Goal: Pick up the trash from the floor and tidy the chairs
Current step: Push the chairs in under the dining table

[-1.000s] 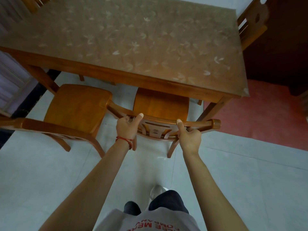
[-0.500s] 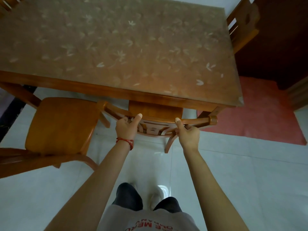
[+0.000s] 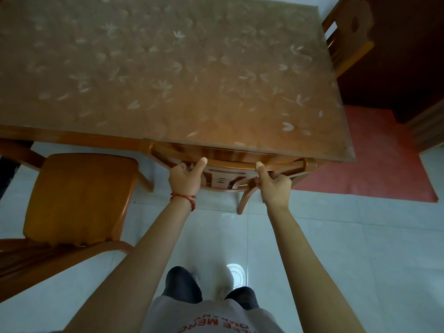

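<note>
At the table's near edge: a person stands over a wooden chair, both arms stretched forward to its curved top rail.
Left hand: fingers curl round the rail left of centre, thumb raised along its top; a red cord bracelet sits on the wrist.
Right hand: fingers wrap the rail right of centre, thumb up against its near face.
Chair position: seat hidden beneath the table, backrest just beside the tabletop's near edge; one rear leg shows below.
Second chair: stands well out from the table at left, seat fully exposed, not yet tucked in by the look of it.
Third chair: only part shows, at the table's far right end.
Trash: none visible on the pale tiled floor in this view.
Risk, fingers: any further push could pinch the knuckles between rail and table edge.
Risk, table covering: the rail could strike or scuff the patterned top's edge if shoved hard.
Risk, feet: the exposed rear leg is near the person's shoes; a backward tug might catch them.
Risk, rug: the red mat lies beside the right legs and may snag them.
</note>
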Available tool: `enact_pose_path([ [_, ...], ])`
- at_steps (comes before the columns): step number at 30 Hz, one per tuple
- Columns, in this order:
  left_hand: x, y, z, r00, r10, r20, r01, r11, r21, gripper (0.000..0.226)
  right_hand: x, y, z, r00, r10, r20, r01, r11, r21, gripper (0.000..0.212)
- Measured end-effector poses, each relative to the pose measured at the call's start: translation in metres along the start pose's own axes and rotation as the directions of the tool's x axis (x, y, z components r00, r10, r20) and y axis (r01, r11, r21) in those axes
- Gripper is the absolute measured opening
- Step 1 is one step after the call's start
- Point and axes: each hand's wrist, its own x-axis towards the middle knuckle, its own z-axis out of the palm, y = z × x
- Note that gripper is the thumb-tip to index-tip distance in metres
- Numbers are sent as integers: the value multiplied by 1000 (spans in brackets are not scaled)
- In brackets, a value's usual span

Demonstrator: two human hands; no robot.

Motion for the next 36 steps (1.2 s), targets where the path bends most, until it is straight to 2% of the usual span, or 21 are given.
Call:
enact_pose_path([
  [8, 6, -3, 2, 1000, 10, -3, -10, 1000, 5, 38, 6, 2, 4, 1000, 12, -10, -12, 1000, 15, 45],
  [12, 5, -2, 1, 1000, -15, 11, 15, 1000, -17, 40, 5, 1, 3, 1000, 0, -6, 0, 1000, 3, 48],
  [17, 6, -2, -4, 997, -67, 49, 70, 996, -64, 40, -3, -6, -1, 1000, -26, -1, 26, 1000, -15, 41],
  [24, -6, 9, -11, 992, -98, 82, 98, 995, 3, 35, -15, -9, -3, 999, -27, 25, 28, 999, -34, 38],
  [27, -24, 10, -20, 995, -39, 93, 28, 993, 116, 44, -26, -2, -10, 995, -64, 76, 69, 996, -59, 30],
  [31, -51, -8, -40, 984, 115, 135, -146, 958, 246, 52, -52, 17, -21, 970, -182, 161, 204, 970, -131, 23],
  [36, -83, -30, -67, 961, 219, 172, -269, 889, 372, 52, -81, 28, -30, 903, -358, 239, 415, 871, -262, 33],
])
